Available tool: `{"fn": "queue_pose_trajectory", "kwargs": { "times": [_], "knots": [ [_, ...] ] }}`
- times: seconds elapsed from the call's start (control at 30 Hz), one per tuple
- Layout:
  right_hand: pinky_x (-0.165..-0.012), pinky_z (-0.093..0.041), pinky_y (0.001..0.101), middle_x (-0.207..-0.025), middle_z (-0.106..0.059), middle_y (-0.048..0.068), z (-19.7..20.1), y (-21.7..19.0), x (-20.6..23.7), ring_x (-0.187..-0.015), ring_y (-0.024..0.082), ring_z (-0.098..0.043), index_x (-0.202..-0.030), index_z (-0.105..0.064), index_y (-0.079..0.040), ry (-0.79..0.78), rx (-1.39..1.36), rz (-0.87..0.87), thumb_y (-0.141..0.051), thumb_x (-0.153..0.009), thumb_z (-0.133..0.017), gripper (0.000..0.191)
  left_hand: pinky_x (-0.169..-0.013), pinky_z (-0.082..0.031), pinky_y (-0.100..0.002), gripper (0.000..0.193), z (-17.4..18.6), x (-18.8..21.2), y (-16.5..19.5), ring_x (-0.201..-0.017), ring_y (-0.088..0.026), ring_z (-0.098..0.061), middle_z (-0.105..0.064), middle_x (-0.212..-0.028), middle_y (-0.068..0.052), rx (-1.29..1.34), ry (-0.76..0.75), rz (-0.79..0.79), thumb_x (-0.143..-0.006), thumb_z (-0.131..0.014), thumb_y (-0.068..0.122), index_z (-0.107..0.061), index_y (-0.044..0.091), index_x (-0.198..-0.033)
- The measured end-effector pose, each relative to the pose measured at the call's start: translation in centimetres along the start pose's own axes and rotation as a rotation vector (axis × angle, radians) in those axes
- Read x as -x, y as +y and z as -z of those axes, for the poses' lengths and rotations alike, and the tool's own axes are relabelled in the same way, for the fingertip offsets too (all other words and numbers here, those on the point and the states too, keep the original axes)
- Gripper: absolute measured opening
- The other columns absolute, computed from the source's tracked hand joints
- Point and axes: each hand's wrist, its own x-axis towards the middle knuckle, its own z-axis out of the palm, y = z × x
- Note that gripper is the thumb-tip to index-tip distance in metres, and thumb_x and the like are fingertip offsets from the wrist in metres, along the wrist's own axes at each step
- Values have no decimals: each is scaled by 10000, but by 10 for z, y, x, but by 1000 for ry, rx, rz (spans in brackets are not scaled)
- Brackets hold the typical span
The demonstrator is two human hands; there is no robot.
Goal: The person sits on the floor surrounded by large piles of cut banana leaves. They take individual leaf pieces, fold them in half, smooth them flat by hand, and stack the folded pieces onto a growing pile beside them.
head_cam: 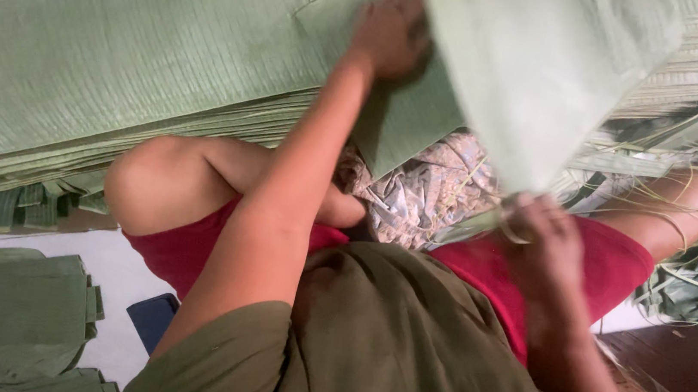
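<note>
A pale green leaf sheet (543, 78), blurred, is held up at the far right. Its lower corner is pinched by the right hand (547, 243). The left hand (392, 32) is laid on the leaf stack (120, 68); its finger position cannot be told.

2 hands (392, 32) (547, 243); 1 big leaf stack (120, 68); 1 loose leaf sheet (544, 70); 2 folded-leaf piles (18, 304) (44, 382).

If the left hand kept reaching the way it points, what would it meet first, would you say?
Probably the large stack of flat green leaves, which the left hand already seems to touch; depth is unclear.
</note>
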Motion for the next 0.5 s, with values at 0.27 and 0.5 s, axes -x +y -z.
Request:
{"fn": "queue_pose_trajectory", "kwargs": {
  "times": [0.27, 0.5],
  "knots": [
    [-526, -455, 273, -834, -701, 73, -96, 80, -47, -603, 126, -528, -1028, -631, -15, -392, 216, 84, -262, -1051, -532, 267, -1152, -428, -485, 521, 18, 12, -20, -1370, -339, -532, -589, -1459, -124, -122, 309, -237, -1020, -561, 442, -576, 119, -1428],
    [-602, -484, 296, -847, -673, 99, -117, 116, -80, -662, 153, -551, -1053, -620, -2, -546, 477, 234, -205, -1081, -576, 210, -1249, -223, -511, 581, -11, 47, -11, -1531, -297, -302, -364, -1656, -101, -341, 6, -421, -1049, -522, 354, -458, 64, -1549]
  ]
}}
